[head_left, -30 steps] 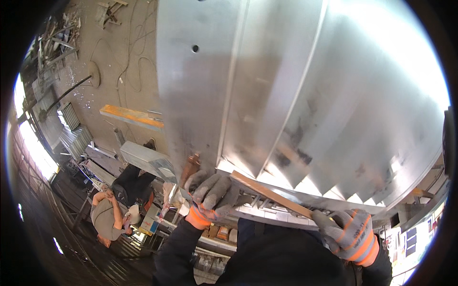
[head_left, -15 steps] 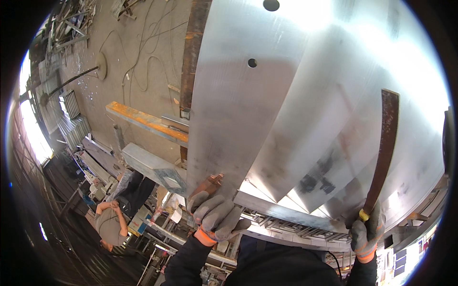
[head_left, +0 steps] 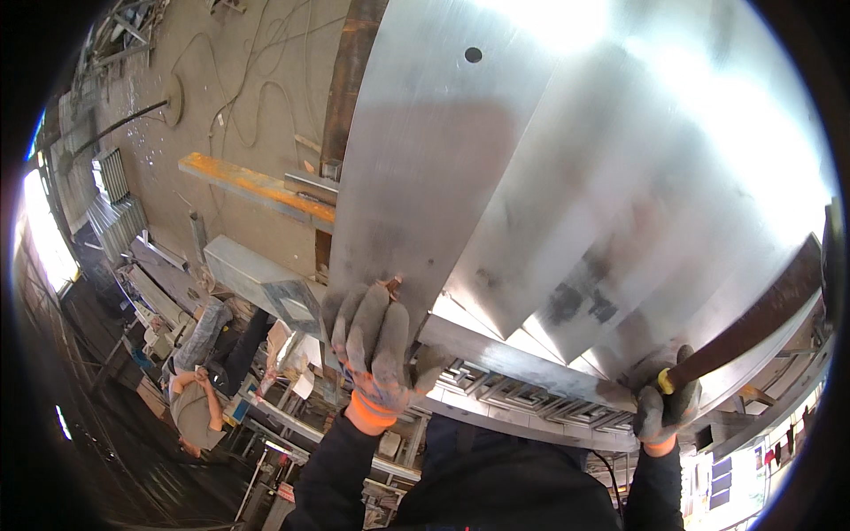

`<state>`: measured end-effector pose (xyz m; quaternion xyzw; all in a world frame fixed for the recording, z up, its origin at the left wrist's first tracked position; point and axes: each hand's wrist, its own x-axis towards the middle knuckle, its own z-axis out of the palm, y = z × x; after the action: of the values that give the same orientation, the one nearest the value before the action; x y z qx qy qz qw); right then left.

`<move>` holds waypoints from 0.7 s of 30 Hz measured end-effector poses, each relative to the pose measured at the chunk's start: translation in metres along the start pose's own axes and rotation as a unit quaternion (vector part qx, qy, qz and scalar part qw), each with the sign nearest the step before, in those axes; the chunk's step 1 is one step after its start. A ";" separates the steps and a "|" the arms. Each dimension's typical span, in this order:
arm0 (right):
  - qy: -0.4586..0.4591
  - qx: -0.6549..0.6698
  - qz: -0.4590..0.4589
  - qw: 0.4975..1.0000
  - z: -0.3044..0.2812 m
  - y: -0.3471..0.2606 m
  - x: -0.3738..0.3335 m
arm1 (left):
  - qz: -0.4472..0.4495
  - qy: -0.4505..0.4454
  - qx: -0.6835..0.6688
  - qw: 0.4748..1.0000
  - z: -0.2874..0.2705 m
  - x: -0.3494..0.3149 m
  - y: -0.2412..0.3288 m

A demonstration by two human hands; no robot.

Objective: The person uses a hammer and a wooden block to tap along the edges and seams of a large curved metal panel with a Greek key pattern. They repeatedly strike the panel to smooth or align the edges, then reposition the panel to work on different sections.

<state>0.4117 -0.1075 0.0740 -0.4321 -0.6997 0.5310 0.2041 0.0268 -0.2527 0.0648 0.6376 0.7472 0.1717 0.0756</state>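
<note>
Large overlapping sheets of bright grey metal point(head_left: 425, 177) spread out in front of me. On the near left end of the nearest sheet my gloved left hand point(head_left: 376, 341) lies with its fingers stretched out. A small reddish-brown piece point(head_left: 393, 285) shows at its fingertips; the rest of that is hidden. At the near right edge, my gloved right hand point(head_left: 666, 409) is closed round the end of a long, flat, dark brown metal strip point(head_left: 753, 332). The strip slants up to the far right over the sheets, and something yellow point(head_left: 665, 381) sits at its gripped end.
Below the sheets' near edge is a row of metal lattice panels point(head_left: 531, 403). An orange-rusted beam point(head_left: 257, 188) and a grey box-section tube point(head_left: 252, 276) jut out at left. Another person point(head_left: 197, 411) is at the lower left. Cables point(head_left: 239, 97) lie on the floor.
The brown strip has swung from near upright to a slant toward the right. My left hand has shifted slightly forward over the reddish-brown piece, covering more of it. The whole view has moved a little.
</note>
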 end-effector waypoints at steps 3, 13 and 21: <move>0.041 -0.020 -0.026 0.999 0.008 0.000 -0.004 | -0.031 -0.006 -0.009 0.999 -0.004 0.008 0.001; 0.107 -0.232 -0.200 0.946 0.004 -0.005 -0.018 | -0.055 -0.001 0.026 0.998 -0.015 -0.003 0.033; 0.112 -0.178 -0.136 0.968 0.000 -0.032 -0.012 | -0.113 -0.106 0.143 0.977 -0.006 -0.030 0.033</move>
<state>0.4061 -0.1195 0.1051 -0.4190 -0.8078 0.3138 0.2709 0.0610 -0.2788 0.0786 0.5676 0.8191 -0.0153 0.0817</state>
